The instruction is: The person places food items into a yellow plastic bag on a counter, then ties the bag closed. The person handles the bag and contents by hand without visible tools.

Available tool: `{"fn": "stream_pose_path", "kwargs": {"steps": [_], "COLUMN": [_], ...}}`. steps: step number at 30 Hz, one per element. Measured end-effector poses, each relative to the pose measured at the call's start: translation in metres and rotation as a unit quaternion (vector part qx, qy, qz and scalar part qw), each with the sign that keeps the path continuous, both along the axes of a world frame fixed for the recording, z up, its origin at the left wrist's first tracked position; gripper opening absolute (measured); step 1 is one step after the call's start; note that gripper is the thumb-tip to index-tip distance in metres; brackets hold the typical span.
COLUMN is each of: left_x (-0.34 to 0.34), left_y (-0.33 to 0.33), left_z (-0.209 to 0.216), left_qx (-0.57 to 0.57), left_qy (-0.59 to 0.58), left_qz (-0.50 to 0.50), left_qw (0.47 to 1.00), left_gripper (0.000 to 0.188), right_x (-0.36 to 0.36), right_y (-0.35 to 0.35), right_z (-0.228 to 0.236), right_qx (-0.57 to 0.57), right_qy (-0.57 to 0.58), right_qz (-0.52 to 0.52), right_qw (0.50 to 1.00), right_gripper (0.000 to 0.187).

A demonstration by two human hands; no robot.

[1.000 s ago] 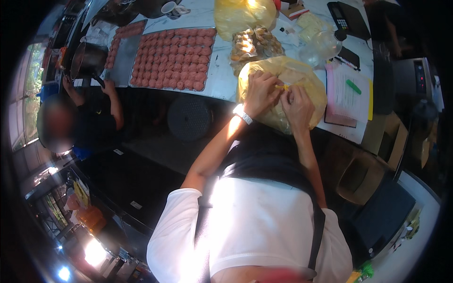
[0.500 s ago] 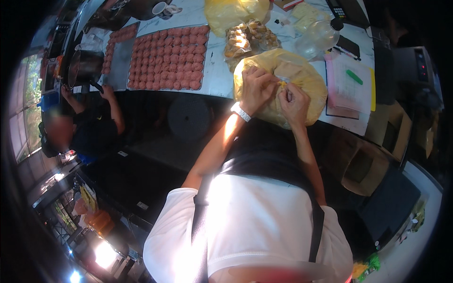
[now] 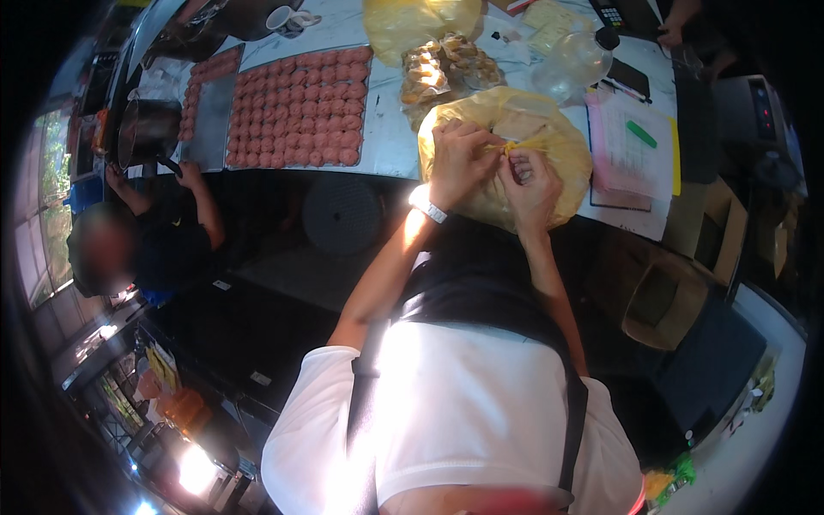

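A large, rounded yellow plastic bag (image 3: 558, 184) rests at the table's near edge, right in front of me. Its twisted, knotted neck is between my two hands. My left hand (image 3: 462, 163), with a pale watch at the wrist, pinches the neck from the left side. From the right, my right hand (image 3: 530, 182) has its fingers curled and closed on the same knot. The bag's contents cannot be made out through the plastic. Just beyond it lie clear packs of small brown pieces (image 3: 427, 70).
Trays of pink meat balls (image 3: 296, 107) fill the table's left side. At far left a person (image 3: 176, 245) grips a dark pot (image 3: 150, 129). A clear plastic bottle (image 3: 577, 64), papers (image 3: 631, 159) and a green marker (image 3: 641, 134) lie right. Another yellow bag (image 3: 421, 26) stands behind; cardboard boxes (image 3: 665, 305) sit below.
Both hands still work at the bag's neck, which now shows as a tighter, drawn-out knot. A person's hand has come into view at the far right. My view has shifted slightly.
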State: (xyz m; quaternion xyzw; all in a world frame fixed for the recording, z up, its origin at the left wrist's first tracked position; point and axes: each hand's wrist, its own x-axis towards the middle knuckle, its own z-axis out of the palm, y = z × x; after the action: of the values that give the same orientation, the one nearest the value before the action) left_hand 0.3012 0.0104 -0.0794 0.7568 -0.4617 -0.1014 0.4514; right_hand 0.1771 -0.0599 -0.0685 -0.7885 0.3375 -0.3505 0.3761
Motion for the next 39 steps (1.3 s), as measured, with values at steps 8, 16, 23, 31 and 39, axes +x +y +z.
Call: {"fn": "stream_pose_path", "kwargs": {"steps": [8, 16, 23, 31, 39], "left_x": [0.001, -0.001, 0.000, 0.000, 0.000], "left_y": [0.001, 0.001, 0.001, 0.001, 0.000], "left_z": [-0.001, -0.004, -0.002, -0.004, -0.003], "left_qx": [-0.019, -0.057, -0.070, -0.076, -0.071], "left_qy": [-0.075, -0.087, -0.066, -0.047, -0.051], "left_qz": [-0.011, -0.007, -0.018, -0.020, -0.003], "left_qw": [0.997, 0.995, 0.995, 0.996, 0.996], "left_gripper": [0.013, 0.014, 0.014, 0.016, 0.013], "right_x": [-0.003, -0.008, -0.017, -0.022, -0.022], "right_y": [-0.014, -0.017, -0.015, -0.014, -0.012], "right_z": [0.000, -0.001, -0.003, -0.005, -0.004], "right_qx": [0.008, 0.014, 0.066, 0.108, 0.123], "right_qy": [0.031, 0.005, -0.006, -0.013, -0.006], "right_qz": [0.058, 0.085, 0.101, 0.123, 0.111], "right_qw": [0.998, 0.996, 0.993, 0.986, 0.986], "right_gripper": [0.012, 0.011, 0.010, 0.009, 0.009]}}
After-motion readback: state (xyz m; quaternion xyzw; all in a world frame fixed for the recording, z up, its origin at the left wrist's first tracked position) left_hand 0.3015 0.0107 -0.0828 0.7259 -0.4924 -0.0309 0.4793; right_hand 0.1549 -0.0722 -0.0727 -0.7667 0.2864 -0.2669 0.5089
